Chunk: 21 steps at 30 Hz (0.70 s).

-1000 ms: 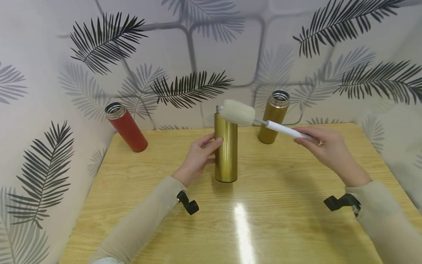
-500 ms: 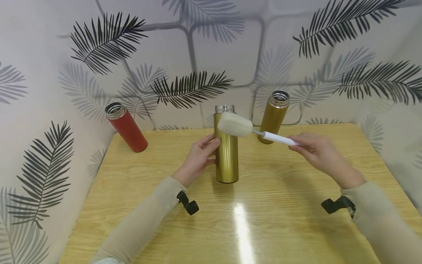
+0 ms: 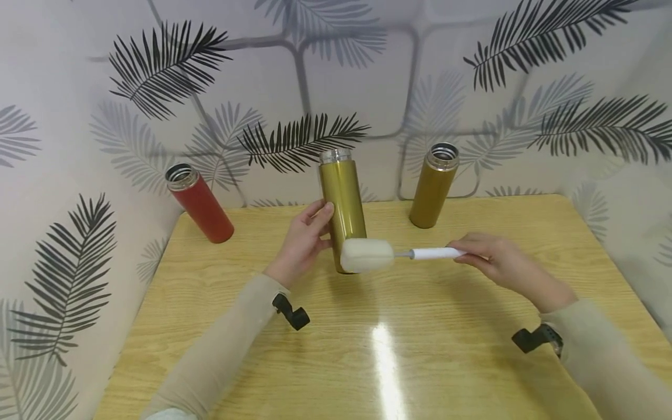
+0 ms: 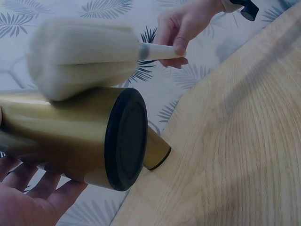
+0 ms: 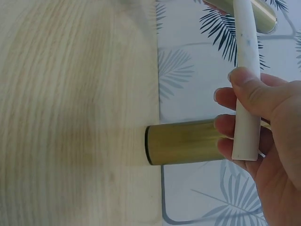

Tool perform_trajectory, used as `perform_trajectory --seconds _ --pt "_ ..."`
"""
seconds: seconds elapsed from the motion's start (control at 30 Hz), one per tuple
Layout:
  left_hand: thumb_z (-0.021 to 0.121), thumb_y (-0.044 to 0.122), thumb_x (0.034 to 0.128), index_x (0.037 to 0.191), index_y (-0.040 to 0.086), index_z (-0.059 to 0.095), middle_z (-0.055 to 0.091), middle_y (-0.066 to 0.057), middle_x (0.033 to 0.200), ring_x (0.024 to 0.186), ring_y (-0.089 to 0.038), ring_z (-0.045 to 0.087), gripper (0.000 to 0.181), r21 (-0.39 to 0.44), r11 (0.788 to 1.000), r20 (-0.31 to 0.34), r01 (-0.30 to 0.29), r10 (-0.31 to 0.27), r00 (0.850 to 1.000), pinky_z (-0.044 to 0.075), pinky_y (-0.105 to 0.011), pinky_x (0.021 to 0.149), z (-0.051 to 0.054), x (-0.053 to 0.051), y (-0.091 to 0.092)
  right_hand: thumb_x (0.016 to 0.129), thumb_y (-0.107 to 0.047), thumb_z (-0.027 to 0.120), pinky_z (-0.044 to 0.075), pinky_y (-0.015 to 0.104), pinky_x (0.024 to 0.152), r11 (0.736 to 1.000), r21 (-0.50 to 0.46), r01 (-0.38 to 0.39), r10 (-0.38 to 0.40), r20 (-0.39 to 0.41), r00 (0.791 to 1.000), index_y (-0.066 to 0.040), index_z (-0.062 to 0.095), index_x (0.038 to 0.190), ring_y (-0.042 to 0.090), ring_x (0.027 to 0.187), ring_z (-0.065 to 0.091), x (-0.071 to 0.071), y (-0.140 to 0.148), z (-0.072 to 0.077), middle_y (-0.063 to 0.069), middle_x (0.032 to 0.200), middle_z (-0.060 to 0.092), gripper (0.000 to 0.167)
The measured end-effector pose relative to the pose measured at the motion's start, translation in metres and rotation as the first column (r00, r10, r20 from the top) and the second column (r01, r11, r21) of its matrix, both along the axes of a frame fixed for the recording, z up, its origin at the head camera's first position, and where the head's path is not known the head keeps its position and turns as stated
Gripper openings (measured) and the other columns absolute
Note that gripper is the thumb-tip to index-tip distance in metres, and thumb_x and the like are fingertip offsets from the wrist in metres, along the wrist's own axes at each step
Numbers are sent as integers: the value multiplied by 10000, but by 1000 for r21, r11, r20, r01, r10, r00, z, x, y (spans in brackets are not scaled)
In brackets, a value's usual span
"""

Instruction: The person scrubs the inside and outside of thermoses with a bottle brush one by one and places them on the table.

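Note:
My left hand [image 3: 306,238] grips a gold thermos flask [image 3: 343,198] around its side, its lidless steel mouth up and its body leaning a little left. In the left wrist view the flask's black base [image 4: 129,141] shows, lifted off the table. A white-handled sponge brush [image 3: 433,253] is held by my right hand [image 3: 496,261], thumb and fingers around the handle. The cream sponge head [image 3: 367,255] lies across the front of the flask's lower part; in the left wrist view it appears against the flask's side [image 4: 56,122].
A red flask [image 3: 202,204] without a lid stands at the table's back left. Another lidless gold flask [image 3: 433,189] stands at the back right, close to the leaf-patterned wall [image 3: 362,76]. The wooden table [image 3: 252,361] stretches in front, with a bright light reflection.
The sponge head has moved down from the flask's mouth to its lower part, and my right hand has lowered with it. The flask has risen and tilted left in my left hand.

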<state>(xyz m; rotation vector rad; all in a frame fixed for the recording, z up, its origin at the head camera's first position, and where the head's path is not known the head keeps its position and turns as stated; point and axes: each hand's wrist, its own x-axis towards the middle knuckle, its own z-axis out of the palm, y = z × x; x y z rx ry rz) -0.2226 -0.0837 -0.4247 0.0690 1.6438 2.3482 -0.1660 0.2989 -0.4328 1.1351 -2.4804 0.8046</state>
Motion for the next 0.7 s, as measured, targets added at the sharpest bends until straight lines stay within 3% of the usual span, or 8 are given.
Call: perform_trajectory --seconds 0.23,0.5,0.6,0.7 --pt "535 253 1104 1471 66 510 702 -34 1085 956 -187 700 412 -8 1000 10 6 -6 1000 586 -393 789 0 -1 1 896 -66 772 469 160 693 1000 -6 7 -7 -29 1000 -9 763 1144 75 802 597 1 4 -4 22 997 726 255" --pt "476 251 1125 1401 107 506 689 -15 1031 891 -162 680 313 10 996 18 86 -86 996 563 -357 732 -8 4 6 866 34 777 408 174 639 991 -82 101 -101 -1 995 12 753 1171 52 749 512 -10 4 7 48 963 731 307" --pt "468 299 1125 1465 99 466 670 -8 1068 925 -158 666 395 14 990 5 140 -140 990 564 -354 756 -10 7 7 842 80 786 407 178 641 988 -88 129 -130 -13 991 20 750 1177 57 742 509 -13 4 10 57 958 734 342" --pt "544 387 1087 1548 82 378 626 -40 1193 1031 -181 640 577 31 979 -19 202 -201 979 561 -396 865 -12 10 6 799 141 793 398 182 633 984 -93 149 -152 -26 988 29 751 1174 62 732 499 -16 3 14 66 950 734 394"
